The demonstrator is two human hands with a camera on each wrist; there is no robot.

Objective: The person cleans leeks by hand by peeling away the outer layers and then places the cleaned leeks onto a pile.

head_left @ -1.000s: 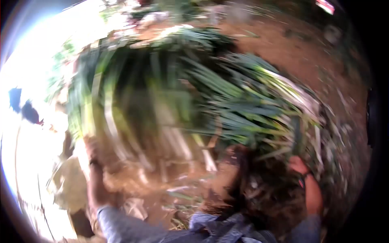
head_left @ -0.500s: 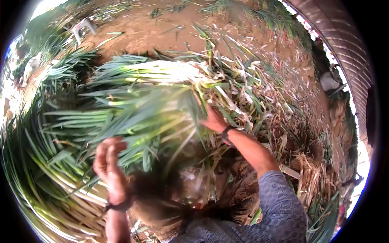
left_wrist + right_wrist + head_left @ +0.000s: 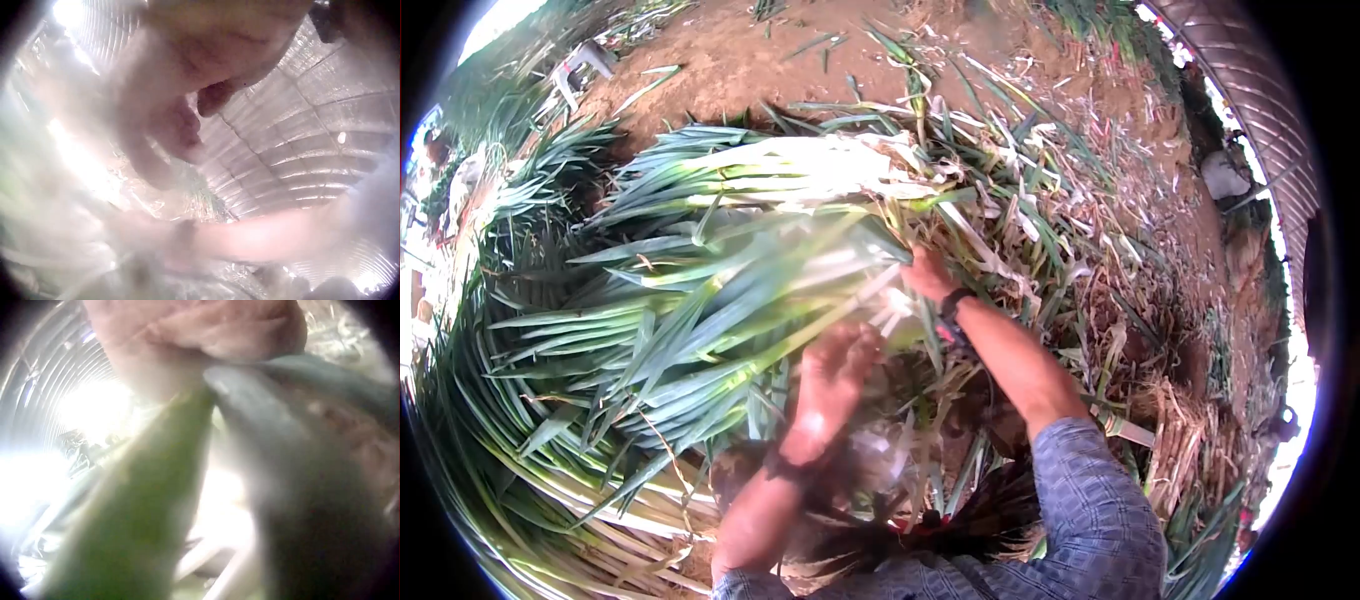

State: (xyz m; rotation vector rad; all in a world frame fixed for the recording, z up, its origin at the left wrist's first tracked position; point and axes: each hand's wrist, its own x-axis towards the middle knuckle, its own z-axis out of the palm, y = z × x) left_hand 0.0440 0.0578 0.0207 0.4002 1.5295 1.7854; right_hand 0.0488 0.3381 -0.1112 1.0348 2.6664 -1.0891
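At the upper left a white stool [image 3: 582, 68] stands on the brown soil [image 3: 720, 65], which runs in a broad strip behind the crop. A heap of onion-like stalks [image 3: 490, 420] sweeps down the left edge, its pale ends slanting toward the lower right, close to the left forearm. Right of this heap lies the front bundle [image 3: 665, 330], leafy tips pointing left, its long axis slanting up to the right, where its pale ends reach the hands. Behind it, nearly parallel, rests a back bundle [image 3: 800, 170], leaves left and white stems right.

The left hand [image 3: 830, 375] hangs just in front of the front bundle's pale end, its grip released and fingers loosely bent. Farther right, the right hand [image 3: 927, 272] grasps green leaves [image 3: 134, 506] at that same end; they fan out from beneath its fingers in the right wrist view, though blur makes it hard to tell how many stalks are caught. Just beside that hand, dry trimmings [image 3: 1090, 310] crowd the ground to the right, as far as the edge of the ribbed roof [image 3: 1245, 90].
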